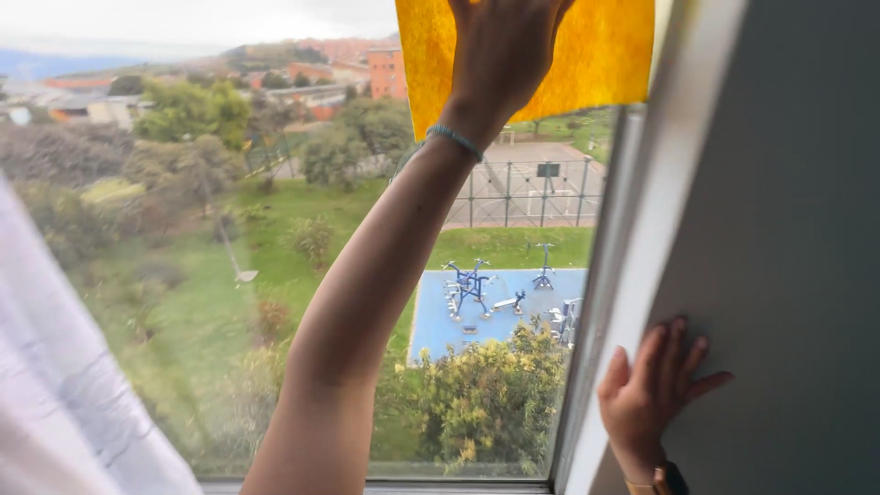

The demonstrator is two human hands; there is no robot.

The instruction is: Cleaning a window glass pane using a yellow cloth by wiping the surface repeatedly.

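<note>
A: Where does the yellow cloth (587,55) sit?

B: At the top of the frame, right of centre, flat against the window glass (275,275). Its upper part runs out of view. What shows is wider than it is tall, so its visible long axis lies left to right, and its lower edge slants slightly, the left corner hanging lowest.

A: Which hand is on it?

B: The left hand (504,55). It presses flat on the cloth's left half, with the fingers cut off by the top edge, so their spread cannot be told. A thin blue bracelet (456,139) rings the wrist, and the forearm climbs from the bottom centre of the frame up to it.

A: And the other hand?

B: The right hand (655,394) is at the lower right, well apart from the cloth, which lies up and to the left of it. It rests open, fingers spread, on the grey wall (788,229) just beside the pale window frame (642,257).

A: Anything else nearby?

B: A white curtain (64,385) fills the lower left. Through the glass show trees, grass and a blue exercise yard (495,302).
</note>
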